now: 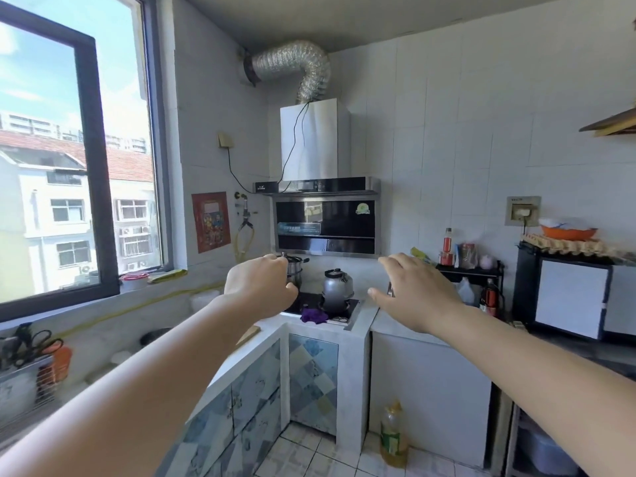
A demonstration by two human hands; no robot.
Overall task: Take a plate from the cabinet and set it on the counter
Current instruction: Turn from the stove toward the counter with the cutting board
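Observation:
Both my arms stretch forward over the kitchen corner. My left hand (260, 290) hovers in front of the stove, fingers curled downward, holding nothing. My right hand (413, 290) hangs level with it to the right, fingers spread, palm down, empty. Below them run the white counter (361, 325) and its lower cabinet doors with a blue diamond pattern (313, 376), which are closed. No plate is visible. A small white-doored cabinet (571, 297) stands on the right counter, also closed.
A kettle (338, 287) and a steel pot (295, 268) sit on the stove, under a black range hood (325, 222). Bottles on a rack (468, 270) stand to the right. An oil bottle (394, 435) is on the floor. A window (69, 166) fills the left wall.

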